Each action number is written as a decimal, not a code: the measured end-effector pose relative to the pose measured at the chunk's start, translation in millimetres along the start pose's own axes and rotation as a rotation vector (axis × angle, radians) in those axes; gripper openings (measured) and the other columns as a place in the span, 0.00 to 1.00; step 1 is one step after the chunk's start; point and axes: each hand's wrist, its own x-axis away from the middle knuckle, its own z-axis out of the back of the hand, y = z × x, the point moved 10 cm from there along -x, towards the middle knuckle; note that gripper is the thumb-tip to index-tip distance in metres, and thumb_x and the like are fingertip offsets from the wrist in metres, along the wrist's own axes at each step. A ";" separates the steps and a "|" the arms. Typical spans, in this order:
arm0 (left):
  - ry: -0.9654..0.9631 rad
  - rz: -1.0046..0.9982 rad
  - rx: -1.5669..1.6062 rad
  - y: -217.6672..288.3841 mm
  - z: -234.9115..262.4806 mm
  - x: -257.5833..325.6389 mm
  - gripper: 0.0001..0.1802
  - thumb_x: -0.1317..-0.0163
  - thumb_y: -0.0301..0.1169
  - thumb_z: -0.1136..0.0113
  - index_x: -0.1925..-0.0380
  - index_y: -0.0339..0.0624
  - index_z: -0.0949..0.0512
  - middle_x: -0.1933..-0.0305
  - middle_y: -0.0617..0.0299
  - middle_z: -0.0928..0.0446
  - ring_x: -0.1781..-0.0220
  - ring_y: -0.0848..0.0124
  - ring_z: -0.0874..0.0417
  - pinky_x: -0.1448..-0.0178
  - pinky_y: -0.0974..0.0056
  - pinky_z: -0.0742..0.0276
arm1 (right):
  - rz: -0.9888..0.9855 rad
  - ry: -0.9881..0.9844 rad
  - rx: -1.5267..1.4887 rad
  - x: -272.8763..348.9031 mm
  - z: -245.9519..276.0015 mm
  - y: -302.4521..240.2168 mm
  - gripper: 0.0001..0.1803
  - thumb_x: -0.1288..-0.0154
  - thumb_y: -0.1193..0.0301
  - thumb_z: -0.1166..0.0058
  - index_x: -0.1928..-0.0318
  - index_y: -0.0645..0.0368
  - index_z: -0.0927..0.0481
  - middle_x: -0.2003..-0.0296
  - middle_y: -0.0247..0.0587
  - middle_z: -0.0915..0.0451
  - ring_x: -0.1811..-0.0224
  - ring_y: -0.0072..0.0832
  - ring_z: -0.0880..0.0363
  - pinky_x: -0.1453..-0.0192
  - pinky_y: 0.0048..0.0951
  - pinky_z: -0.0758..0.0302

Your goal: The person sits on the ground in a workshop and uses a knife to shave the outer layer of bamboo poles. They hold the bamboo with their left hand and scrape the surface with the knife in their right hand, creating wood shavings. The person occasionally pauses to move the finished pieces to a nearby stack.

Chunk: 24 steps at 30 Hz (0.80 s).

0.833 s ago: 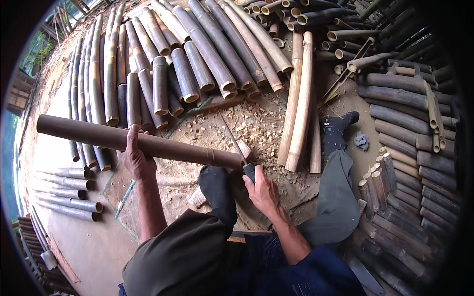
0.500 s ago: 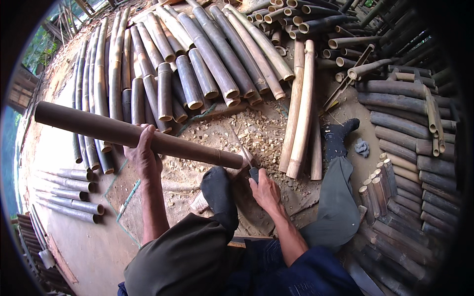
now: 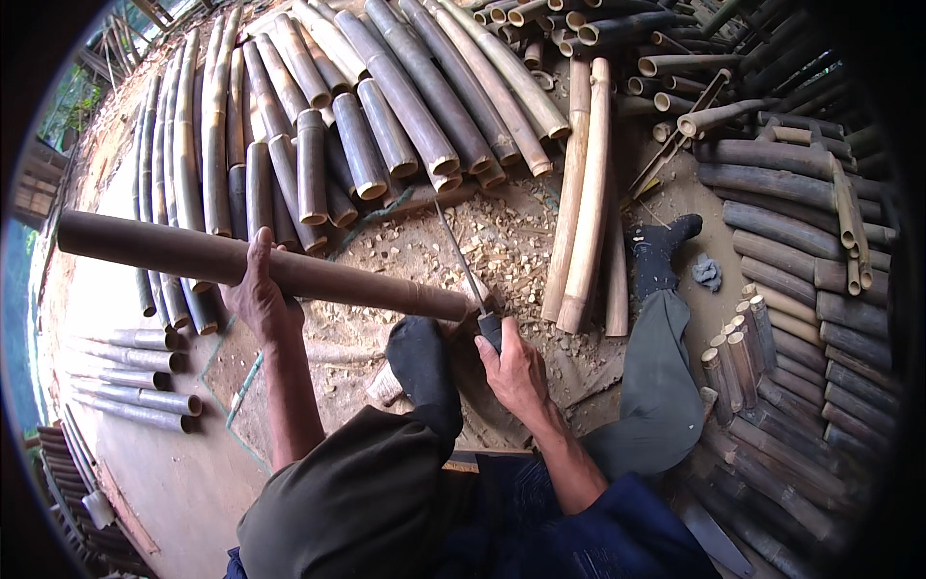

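My left hand (image 3: 262, 301) is wrapped round a long brown bamboo tube (image 3: 328, 277) from its near side, thumb up against it. The tube slants across from the far left, its right end near my right hand (image 3: 518, 374). That hand is closed round the dark handle of a knife (image 3: 460, 249), whose long thin blade points away and slightly left. The blade passes close by the tube's right end; whether they touch I cannot tell. Under that end is a pale wooden piece, partly hidden. My foot in a dark sock (image 3: 417, 362) rests just below the tube.
Pale chips (image 3: 502, 256) litter the ground beyond the tube. Rows of dark bamboo lengths (image 3: 405, 87) lie across the back, with two long pale poles (image 3: 586, 193) right of the chips. Stacked bamboo (image 3: 772, 251) lines the right side. Several short tubes (image 3: 135, 378) lie at left.
The left end of the bamboo tube has dipped a little toward me. My left hand has shifted left and its thumb now points up. The knife blade has swung slightly, its tip farther left.
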 end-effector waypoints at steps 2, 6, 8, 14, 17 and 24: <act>-0.032 0.013 -0.026 -1.0 -9.6 3.6 0.28 0.46 0.26 0.19 0.49 0.32 0.25 0.60 0.54 0.19 0.61 0.62 0.13 0.53 0.56 0.11 | 0.166 0.128 -0.066 13.0 24.2 -30.8 0.19 0.25 0.60 0.42 0.52 0.62 0.32 0.66 0.63 0.16 0.65 0.61 0.15 0.65 0.55 0.21; -0.066 -0.021 -0.102 4.8 -24.6 7.1 0.25 0.46 0.25 0.20 0.52 0.32 0.23 0.58 0.53 0.18 0.60 0.61 0.12 0.52 0.56 0.11 | 0.099 0.109 0.112 3.5 -12.8 17.9 0.18 0.26 0.62 0.42 0.54 0.63 0.32 0.68 0.64 0.17 0.65 0.58 0.14 0.66 0.51 0.20; -0.049 -0.020 -0.116 10.9 -31.5 8.5 0.26 0.46 0.25 0.20 0.51 0.32 0.24 0.58 0.52 0.18 0.60 0.61 0.12 0.51 0.57 0.12 | 0.027 0.063 0.168 -15.4 -13.7 23.5 0.18 0.26 0.62 0.42 0.53 0.63 0.32 0.69 0.64 0.17 0.65 0.59 0.14 0.66 0.52 0.20; -0.200 0.011 -0.052 -0.2 -22.6 -0.3 0.28 0.45 0.24 0.22 0.47 0.33 0.27 0.56 0.52 0.18 0.58 0.61 0.12 0.48 0.56 0.14 | 0.261 0.216 -0.133 19.5 29.0 -47.4 0.17 0.25 0.62 0.41 0.50 0.62 0.28 0.70 0.61 0.18 0.65 0.59 0.15 0.66 0.52 0.22; -0.219 0.044 -0.011 -1.0 -34.0 6.8 0.27 0.45 0.22 0.22 0.48 0.33 0.27 0.56 0.53 0.18 0.57 0.62 0.13 0.47 0.57 0.15 | 0.039 0.145 -0.040 9.5 -10.0 9.6 0.18 0.25 0.60 0.43 0.52 0.64 0.28 0.67 0.62 0.16 0.63 0.62 0.15 0.63 0.53 0.20; -0.239 -0.006 -0.017 7.5 -27.0 7.5 0.25 0.44 0.20 0.25 0.49 0.33 0.27 0.55 0.54 0.19 0.56 0.61 0.13 0.46 0.56 0.15 | 0.066 0.135 -0.036 10.5 29.2 -25.0 0.17 0.26 0.61 0.41 0.53 0.62 0.29 0.68 0.62 0.17 0.64 0.62 0.14 0.64 0.55 0.20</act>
